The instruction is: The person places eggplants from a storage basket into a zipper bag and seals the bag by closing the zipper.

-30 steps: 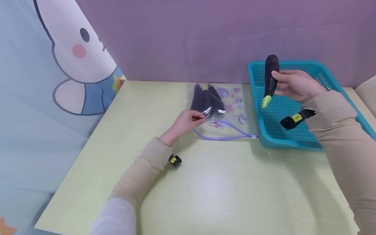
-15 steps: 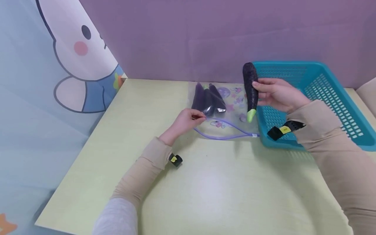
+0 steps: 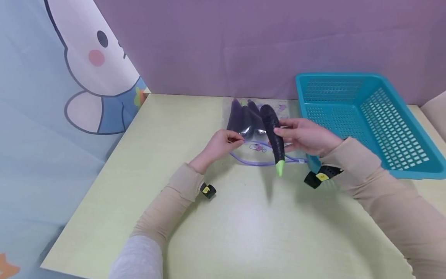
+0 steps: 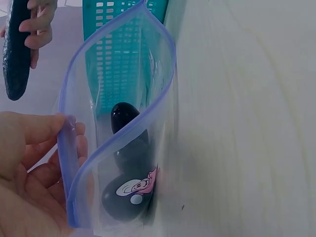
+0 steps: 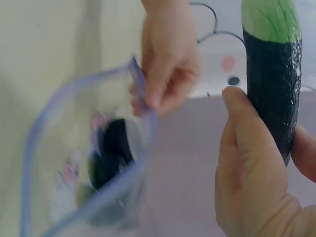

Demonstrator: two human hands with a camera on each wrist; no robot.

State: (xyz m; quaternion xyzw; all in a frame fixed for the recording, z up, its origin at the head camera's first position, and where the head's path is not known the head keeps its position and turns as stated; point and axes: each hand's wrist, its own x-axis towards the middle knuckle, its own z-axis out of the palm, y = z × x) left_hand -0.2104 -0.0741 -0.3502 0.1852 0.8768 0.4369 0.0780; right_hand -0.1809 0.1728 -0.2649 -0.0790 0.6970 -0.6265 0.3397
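Observation:
A dark eggplant with a light green stem end [image 3: 273,133] is held by my right hand [image 3: 306,135], above the right part of a clear zip bag [image 3: 249,147]. My left hand [image 3: 223,145] pinches the bag's purple zip edge at its left corner. The bag's mouth gapes open in the left wrist view, its zip rim [image 4: 170,54] spread wide. Several dark eggplants [image 3: 240,118] lie inside the bag, side by side. In the right wrist view the held eggplant [image 5: 271,64] stands with its green end up, between thumb and fingers.
A teal perforated basket [image 3: 373,172] stands on the right of the pale table [image 3: 244,224], beside the bag. A purple wall [image 3: 223,50] rises behind the table. On the left hangs a blue cloth [image 3: 31,155] with a cartoon figure.
My right hand has carried the eggplant leftward and toward me, from over the basket to over the bag. The left hand keeps its pinch on the bag's edge and has hardly moved.

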